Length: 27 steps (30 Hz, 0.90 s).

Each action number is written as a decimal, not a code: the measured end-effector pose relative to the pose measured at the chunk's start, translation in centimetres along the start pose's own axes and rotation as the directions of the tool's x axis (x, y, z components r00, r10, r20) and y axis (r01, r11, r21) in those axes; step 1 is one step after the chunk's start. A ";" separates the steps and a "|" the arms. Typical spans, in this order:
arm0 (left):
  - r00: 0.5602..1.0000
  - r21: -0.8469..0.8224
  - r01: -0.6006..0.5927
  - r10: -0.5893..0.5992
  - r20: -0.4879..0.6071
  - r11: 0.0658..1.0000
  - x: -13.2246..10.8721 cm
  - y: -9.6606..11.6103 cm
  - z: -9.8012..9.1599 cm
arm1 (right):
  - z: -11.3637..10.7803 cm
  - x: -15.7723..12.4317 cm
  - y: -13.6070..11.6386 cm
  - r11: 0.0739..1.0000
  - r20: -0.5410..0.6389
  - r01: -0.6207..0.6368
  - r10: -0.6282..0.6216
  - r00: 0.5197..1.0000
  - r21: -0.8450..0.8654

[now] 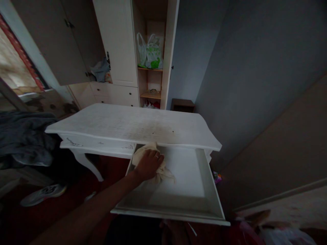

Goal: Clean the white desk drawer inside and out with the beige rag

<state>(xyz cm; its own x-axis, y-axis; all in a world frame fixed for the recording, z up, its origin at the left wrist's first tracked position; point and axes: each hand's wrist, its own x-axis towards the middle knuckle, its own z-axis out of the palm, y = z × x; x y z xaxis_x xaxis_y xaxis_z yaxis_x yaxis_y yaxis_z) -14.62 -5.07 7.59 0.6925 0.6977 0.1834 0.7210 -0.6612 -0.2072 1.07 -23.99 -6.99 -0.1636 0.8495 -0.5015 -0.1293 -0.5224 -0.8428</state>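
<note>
One crumpled, cream-coloured fabric cloth (145, 149) lies inside the open white rectangular drawer (187, 170), at its far left corner, bunched near the left side wall with a loose end trailing across the drawer floor. From where I watch through the head camera, the left hand (150, 164) is on top of it, back upward, fingers bent and clutching the fabric, a thin ring (156, 156) on one finger. The bare forearm reaches in over the drawer's left side. Below the drawer's front edge I make out a dim shape that looks like the right hand (176, 232); it is too dark for me to tell whether its fingers are released or clenched.

The drawer juts from a white table with a wavy-edged top and curved legs (109, 117); I see a greyish, smudged patch on that top, just behind the drawer. To the left, I have a heap of dark grey cloth (28, 136) and, on the dark red floor (102, 194), a pale sports shoe (43, 195). Beyond the table stands a white panelled wardrobe (120, 41), its open section holding a white plastic bag with green print (154, 52) on a wooden shelf (150, 69).
</note>
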 end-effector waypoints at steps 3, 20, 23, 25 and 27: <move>0.990 -0.042 0.136 -0.135 0.044 0.990 -0.7 -0.4 1.5 | -0.1 1.0 0.8 1.000 0.001 0.012 -0.012 1.000 0.006; 0.787 -0.206 0.613 -0.569 0.237 0.762 -0.6 3.1 1.8 | 0.5 0.2 -0.5 0.989 -0.098 0.126 -0.118 0.988 0.080; 0.805 -0.197 0.592 -0.564 0.184 0.781 -1.4 4.2 0.0 | 0.4 0.0 -0.4 0.987 -0.105 0.128 -0.119 0.987 0.092; 0.775 -0.177 0.631 -0.604 0.185 0.755 -1.7 4.7 -0.6 | 0.4 -0.1 -0.4 0.984 -0.112 0.137 -0.125 0.986 0.111; 0.722 -0.147 0.689 -0.655 0.221 0.710 -1.7 4.9 -0.4 | 0.4 -0.2 -0.5 0.982 -0.114 0.141 -0.126 0.985 0.129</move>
<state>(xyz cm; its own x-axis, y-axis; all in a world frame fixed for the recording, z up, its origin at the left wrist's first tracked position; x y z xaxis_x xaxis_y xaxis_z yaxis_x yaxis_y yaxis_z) -12.27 -9.63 6.61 0.0224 0.9982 0.0562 0.9923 -0.0291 0.1202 0.79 -23.92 -6.37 -0.0336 0.9115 -0.4100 -0.2759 -0.4027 -0.8727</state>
